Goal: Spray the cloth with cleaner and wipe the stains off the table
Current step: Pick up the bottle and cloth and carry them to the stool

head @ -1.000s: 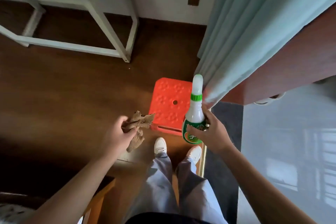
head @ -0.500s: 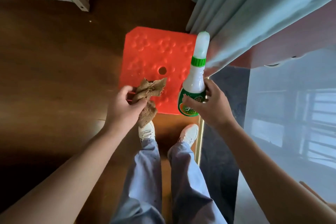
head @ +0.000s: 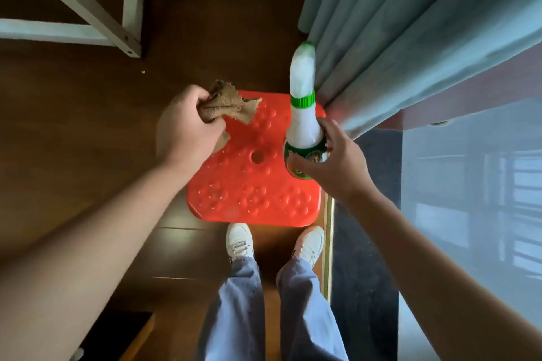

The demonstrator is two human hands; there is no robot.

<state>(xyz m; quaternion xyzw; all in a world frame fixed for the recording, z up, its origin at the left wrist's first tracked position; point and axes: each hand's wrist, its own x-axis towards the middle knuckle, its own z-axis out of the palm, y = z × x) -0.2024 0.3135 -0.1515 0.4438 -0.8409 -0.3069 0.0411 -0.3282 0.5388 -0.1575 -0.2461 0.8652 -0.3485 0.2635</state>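
Observation:
My left hand (head: 187, 129) clutches a crumpled brown cloth (head: 227, 104) above the far left corner of an orange plastic stool (head: 252, 196). My right hand (head: 331, 167) grips the lower body of a white cleaner bottle (head: 303, 114) with a green collar and a green label. The bottle is held upright over the stool's right side, its white cap pointing away from me. Cloth and bottle are apart, roughly a hand's width between them.
The stool stands on dark wooden floor just ahead of my white shoes (head: 239, 240). A pale blue curtain (head: 396, 23) hangs at the right, close to the bottle. A white metal frame (head: 117, 35) sits at the far left. Glossy grey floor (head: 469, 199) lies to the right.
The view has tilted down and closer, so the stool now fills the middle. Both hands moved forward over the stool, still holding the cloth and the bottle.

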